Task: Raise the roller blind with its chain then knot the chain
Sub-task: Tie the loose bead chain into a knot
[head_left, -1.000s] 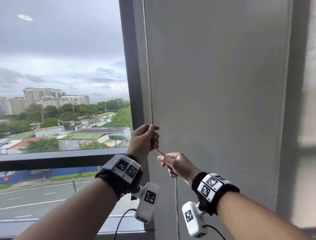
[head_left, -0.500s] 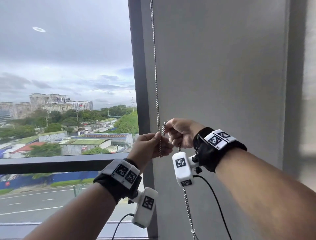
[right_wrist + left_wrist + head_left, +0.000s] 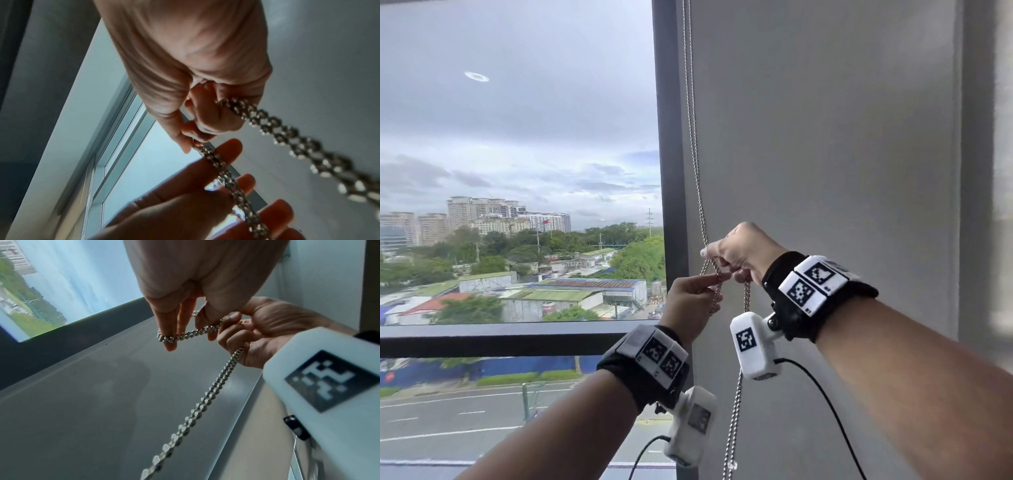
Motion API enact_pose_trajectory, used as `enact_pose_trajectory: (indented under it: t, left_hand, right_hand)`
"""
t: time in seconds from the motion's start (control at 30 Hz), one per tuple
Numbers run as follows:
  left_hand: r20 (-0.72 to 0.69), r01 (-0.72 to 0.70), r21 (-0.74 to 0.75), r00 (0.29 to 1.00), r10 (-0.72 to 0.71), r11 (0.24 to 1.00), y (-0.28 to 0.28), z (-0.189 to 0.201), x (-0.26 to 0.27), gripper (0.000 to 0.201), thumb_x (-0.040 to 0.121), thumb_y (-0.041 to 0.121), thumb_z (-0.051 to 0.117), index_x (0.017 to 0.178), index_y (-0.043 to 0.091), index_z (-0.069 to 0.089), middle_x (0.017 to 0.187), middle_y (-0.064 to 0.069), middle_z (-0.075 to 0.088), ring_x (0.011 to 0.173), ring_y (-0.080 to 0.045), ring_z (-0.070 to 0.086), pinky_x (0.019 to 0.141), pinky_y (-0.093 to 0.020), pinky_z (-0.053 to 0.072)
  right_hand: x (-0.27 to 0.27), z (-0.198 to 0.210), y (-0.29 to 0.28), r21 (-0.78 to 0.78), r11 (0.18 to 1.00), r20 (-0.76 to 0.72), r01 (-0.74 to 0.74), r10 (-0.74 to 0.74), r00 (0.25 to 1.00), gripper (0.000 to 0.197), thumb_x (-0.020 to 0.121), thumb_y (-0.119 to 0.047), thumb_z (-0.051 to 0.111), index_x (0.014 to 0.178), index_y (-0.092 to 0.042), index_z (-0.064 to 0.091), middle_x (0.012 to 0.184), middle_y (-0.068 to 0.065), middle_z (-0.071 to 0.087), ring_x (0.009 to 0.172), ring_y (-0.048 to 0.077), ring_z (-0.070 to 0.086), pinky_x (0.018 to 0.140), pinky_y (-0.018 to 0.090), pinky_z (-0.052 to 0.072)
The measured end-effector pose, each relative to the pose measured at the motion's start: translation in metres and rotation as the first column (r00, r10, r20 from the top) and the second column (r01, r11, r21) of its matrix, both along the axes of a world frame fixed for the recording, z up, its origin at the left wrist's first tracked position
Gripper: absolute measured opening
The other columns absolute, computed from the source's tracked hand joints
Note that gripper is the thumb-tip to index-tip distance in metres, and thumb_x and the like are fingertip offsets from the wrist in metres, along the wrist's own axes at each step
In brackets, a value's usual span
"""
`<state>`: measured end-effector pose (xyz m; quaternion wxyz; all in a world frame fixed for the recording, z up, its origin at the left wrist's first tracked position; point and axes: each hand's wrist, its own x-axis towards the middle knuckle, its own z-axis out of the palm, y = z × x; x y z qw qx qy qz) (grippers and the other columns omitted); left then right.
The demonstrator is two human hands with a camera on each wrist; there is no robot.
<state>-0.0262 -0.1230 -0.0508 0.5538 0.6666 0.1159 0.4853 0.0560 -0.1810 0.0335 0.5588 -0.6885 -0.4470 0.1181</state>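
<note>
No brand or readable word shows anywhere; the only markings are black-and-white square tag patterns on the wrist bands (image 3: 812,283) and on the white wrist camera housings (image 3: 754,344).

In the head view the metal bead chain (image 3: 694,144) drops from 12 o'clock along the dark window frame (image 3: 671,171), just beside the grey roller blind (image 3: 825,137), which covers the pane from centre out to 3 o'clock. The right hand (image 3: 746,251) pinches the chain at centre, fingers curled over it, and a doubled length hangs from it toward 6 o'clock. The left hand (image 3: 693,301), just toward 7 o'clock of the right, has its fingertips on a short loop hanging between the two hands.

The left wrist view adds what the head view hides: the chain (image 3: 191,334) runs as a doubled strand from the right hand (image 3: 257,331) across to the left fingers (image 3: 170,327), wrapped round one fingertip. The right wrist view shows the right hand (image 3: 195,65) closed on the chain (image 3: 267,123) (two strands side by side), and the left hand (image 3: 195,203) with fingers nearly straight, the strand lying across them; whether any curl round it is hard to tell there.

Outside, toward 9 o'clock: cloudy sky (image 3: 517,120), tower blocks (image 3: 482,216), trees, low roofs and a road (image 3: 448,421). A wall edge (image 3: 979,171) stands at 3 o'clock.
</note>
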Motion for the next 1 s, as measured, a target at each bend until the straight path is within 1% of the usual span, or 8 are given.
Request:
enact_pose_trajectory:
  t: [0.2,0.3,0.4,0.5,0.6,0.73,0.83,1.0]
  left_hand:
    - [-0.042,-0.283,0.290,0.951,0.308,0.914,0.010,0.007,-0.003,0.016,0.068,0.013,0.073,0.077,0.026,0.075,0.063,0.009,0.068,0.060,-0.016,0.060,0.066,-0.038,0.053]
    - [-0.117,-0.407,0.379,0.870,0.480,0.831,0.017,0.013,-0.003,0.042,0.063,0.023,0.079,0.099,0.016,0.058,0.081,0.003,0.071,0.076,-0.014,0.068,0.073,-0.035,0.057]
    - [-0.190,-0.373,0.318,0.875,0.444,0.871,0.021,0.020,-0.005,0.062,0.059,0.027,0.083,0.113,0.015,0.056,0.077,0.002,0.073,0.076,-0.016,0.070,0.075,-0.036,0.058]
    - [-0.202,-0.367,0.362,0.866,0.456,0.857,0.023,0.029,-0.008,0.018,0.061,0.032,0.080,0.071,0.020,0.071,0.064,0.000,0.071,0.064,-0.019,0.068,0.063,-0.033,0.057]
    - [-0.184,-0.400,0.435,0.838,0.514,0.807,0.022,0.036,-0.009,0.032,0.066,0.031,0.076,0.048,0.018,0.054,0.049,0.003,0.053,0.050,-0.014,0.049,0.048,-0.024,0.034]
    - [-0.050,-0.079,-0.010,0.996,0.079,0.997,0.011,0.040,-0.011,0.018,0.074,0.013,0.071,0.069,0.004,0.057,0.057,-0.007,0.046,0.046,-0.015,0.040,0.044,-0.022,0.034]
    - [0.066,0.259,-0.296,0.966,-0.250,0.919,0.007,0.042,-0.015,0.008,0.080,0.009,0.058,0.073,0.007,0.055,0.059,-0.007,0.049,0.041,-0.014,0.044,0.043,-0.022,0.039]
    - [0.055,0.390,-0.309,0.918,-0.393,0.867,0.007,0.050,-0.023,0.015,0.084,0.007,0.048,0.069,0.007,0.053,0.065,-0.012,0.063,0.051,-0.018,0.060,0.053,-0.026,0.049]
  right_hand:
    - [-0.008,0.000,0.004,0.042,0.998,-0.007,0.047,-0.047,0.999,0.013,0.077,-0.006,0.072,0.073,-0.004,0.059,0.061,0.013,0.058,0.041,0.018,0.051,0.037,0.020,0.041]
    - [-0.012,-0.001,0.006,0.057,0.997,0.008,0.048,-0.049,0.999,0.006,0.073,-0.005,0.067,0.074,-0.003,0.061,0.070,0.024,0.068,0.041,0.021,0.049,0.040,0.023,0.040]
    - [-0.013,-0.001,0.006,0.072,0.996,0.021,0.045,-0.047,0.999,0.004,0.069,-0.005,0.065,0.067,-0.004,0.062,0.076,0.029,0.071,0.040,0.020,0.044,0.042,0.026,0.038]
    - [-0.012,-0.002,0.005,0.097,0.994,0.024,0.044,-0.047,0.999,0.007,0.067,-0.003,0.066,0.069,-0.004,0.059,0.064,0.020,0.057,0.038,0.017,0.038,0.039,0.023,0.035]
    - [-0.010,-0.001,0.003,0.119,0.992,0.015,0.048,-0.050,0.999,0.012,0.068,-0.003,0.066,0.064,-0.005,0.055,0.061,0.018,0.053,0.038,0.017,0.037,0.037,0.021,0.033]
    - [-0.007,0.001,-0.002,0.142,0.990,-0.019,-0.002,0.005,1.000,0.015,0.074,-0.002,0.068,0.070,-0.007,0.055,0.059,0.015,0.053,0.036,0.016,0.039,0.036,0.020,0.035]
    - [-0.002,0.000,-0.004,0.149,0.988,-0.023,-0.044,0.048,0.999,0.014,0.076,-0.002,0.071,0.079,-0.006,0.059,0.058,0.012,0.056,0.039,0.016,0.044,0.040,0.023,0.039]
    - [0.006,-0.002,-0.008,0.142,0.989,-0.039,-0.042,0.048,0.998,0.013,0.079,-0.002,0.070,0.086,-0.008,0.060,0.072,0.016,0.066,0.046,0.017,0.058,0.043,0.022,0.046]
